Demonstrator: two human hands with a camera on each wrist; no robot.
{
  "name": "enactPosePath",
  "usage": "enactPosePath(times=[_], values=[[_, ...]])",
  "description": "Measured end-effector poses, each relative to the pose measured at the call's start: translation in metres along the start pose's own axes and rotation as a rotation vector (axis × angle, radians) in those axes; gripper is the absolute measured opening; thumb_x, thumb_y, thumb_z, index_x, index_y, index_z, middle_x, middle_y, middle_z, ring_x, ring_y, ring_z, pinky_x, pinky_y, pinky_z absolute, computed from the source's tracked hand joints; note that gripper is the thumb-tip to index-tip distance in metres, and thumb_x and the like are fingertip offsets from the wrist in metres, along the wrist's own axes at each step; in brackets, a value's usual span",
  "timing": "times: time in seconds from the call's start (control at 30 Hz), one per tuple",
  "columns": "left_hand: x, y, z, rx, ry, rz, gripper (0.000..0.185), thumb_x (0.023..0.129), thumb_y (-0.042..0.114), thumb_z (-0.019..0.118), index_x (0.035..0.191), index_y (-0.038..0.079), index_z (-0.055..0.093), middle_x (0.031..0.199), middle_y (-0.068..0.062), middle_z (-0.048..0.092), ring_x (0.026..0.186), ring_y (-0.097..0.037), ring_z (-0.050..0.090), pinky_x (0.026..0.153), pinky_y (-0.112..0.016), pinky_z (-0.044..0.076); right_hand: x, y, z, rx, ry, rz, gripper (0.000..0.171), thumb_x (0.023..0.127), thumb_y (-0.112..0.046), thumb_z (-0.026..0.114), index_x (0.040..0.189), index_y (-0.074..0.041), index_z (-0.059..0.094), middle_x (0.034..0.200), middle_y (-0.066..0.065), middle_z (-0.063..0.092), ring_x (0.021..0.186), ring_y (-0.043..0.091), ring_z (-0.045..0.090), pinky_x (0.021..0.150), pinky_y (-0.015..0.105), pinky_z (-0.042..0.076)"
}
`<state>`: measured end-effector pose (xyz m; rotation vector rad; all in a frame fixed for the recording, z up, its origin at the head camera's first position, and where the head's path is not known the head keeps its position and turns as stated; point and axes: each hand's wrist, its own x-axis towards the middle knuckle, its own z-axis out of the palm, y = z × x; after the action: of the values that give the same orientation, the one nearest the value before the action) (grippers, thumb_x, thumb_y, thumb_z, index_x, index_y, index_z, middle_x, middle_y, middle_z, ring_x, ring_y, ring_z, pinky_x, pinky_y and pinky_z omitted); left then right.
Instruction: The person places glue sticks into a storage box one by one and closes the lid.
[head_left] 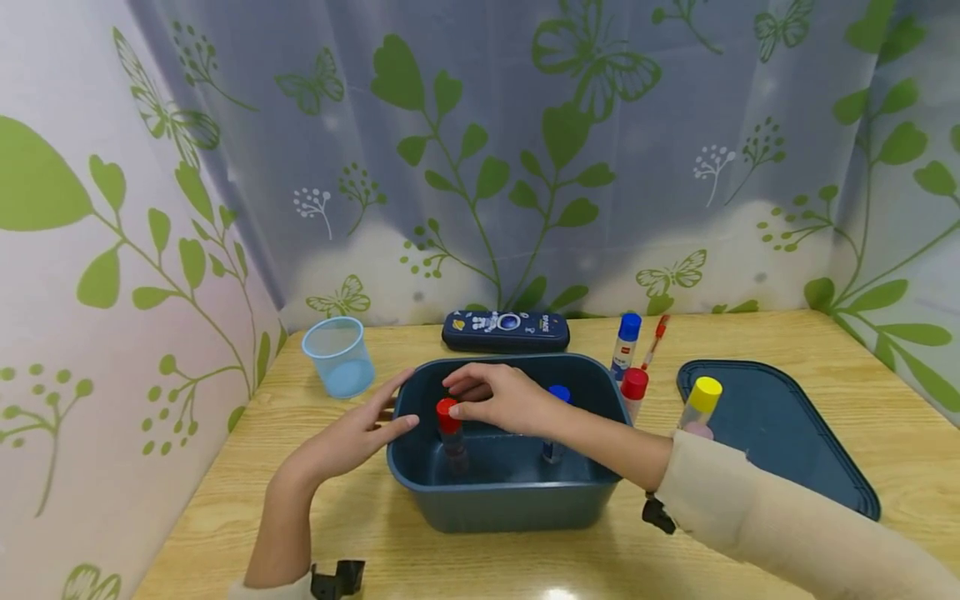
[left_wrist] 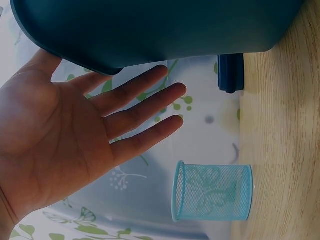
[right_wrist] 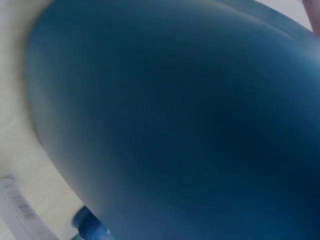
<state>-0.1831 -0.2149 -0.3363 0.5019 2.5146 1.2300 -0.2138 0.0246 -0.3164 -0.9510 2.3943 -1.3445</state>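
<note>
A dark teal bin (head_left: 510, 507) stands on the table. My left hand (head_left: 352, 437) is at its left rim, fingers straight along the outside and thumb over the edge; the left wrist view shows the open palm (left_wrist: 65, 120). Inside the bin, a red-capped tube (head_left: 453, 442) stands upright at the left. My right hand (head_left: 502, 400) reaches over it with bent fingers above the cap and the thumb at the cap, not closed around it. A blue-capped glue stick (head_left: 552, 450) stands farther right in the bin, partly behind my right forearm. The right wrist view shows mostly the bin's wall (right_wrist: 170, 120).
Behind the bin lies a dark pencil case (head_left: 506, 332). A light blue mesh cup (head_left: 341, 358) stands at the left. To the right are a blue-capped glue stick (head_left: 626, 346), a red pen (head_left: 656, 340), a red-capped tube (head_left: 633, 387), a yellow-capped tube (head_left: 703, 398) and a flat lid (head_left: 780, 433).
</note>
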Motion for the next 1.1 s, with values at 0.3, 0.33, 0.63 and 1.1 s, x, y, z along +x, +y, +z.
enactPosePath(times=[0.3,0.33,0.63,1.1], values=[[0.002,-0.001,0.002,0.002,-0.002,-0.003,0.065,0.097,0.036,0.047,0.149,0.022,0.011,0.145,-0.015,0.025,0.126,-0.036,0.032,0.096,-0.054,0.032,-0.035,-0.026,-0.044,0.129,0.078,-0.033,0.033,0.089,-0.016,0.063,0.120,-0.006,0.057,0.115,0.006,0.059,0.106,0.018,0.055,0.086,0.033,0.045],[0.002,-0.001,0.002,0.004,-0.001,-0.004,0.065,0.096,0.036,0.047,0.149,0.022,0.011,0.145,-0.015,0.025,0.126,-0.036,0.032,0.096,-0.054,0.032,-0.040,-0.028,-0.049,0.138,0.088,-0.029,0.033,0.089,-0.016,0.063,0.120,-0.006,0.057,0.115,0.006,0.059,0.106,0.018,0.055,0.086,0.033,0.046],[0.001,0.000,0.002,0.003,-0.001,0.002,0.066,0.096,0.039,0.048,0.149,0.024,0.011,0.146,-0.016,0.022,0.126,-0.037,0.031,0.096,-0.054,0.032,-0.099,-0.031,-0.089,0.081,0.213,-0.018,0.032,0.090,-0.016,0.061,0.119,-0.003,0.057,0.116,0.009,0.058,0.105,0.019,0.056,0.083,0.029,0.047],[-0.001,0.001,0.000,-0.004,-0.002,-0.002,0.065,0.096,0.036,0.047,0.149,0.024,0.010,0.147,-0.015,0.020,0.127,-0.038,0.030,0.095,-0.054,0.032,-0.183,0.034,-0.105,-0.229,0.438,0.132,0.027,0.092,-0.018,0.059,0.117,-0.010,0.059,0.113,0.007,0.059,0.093,0.003,0.059,0.071,0.019,0.048]])
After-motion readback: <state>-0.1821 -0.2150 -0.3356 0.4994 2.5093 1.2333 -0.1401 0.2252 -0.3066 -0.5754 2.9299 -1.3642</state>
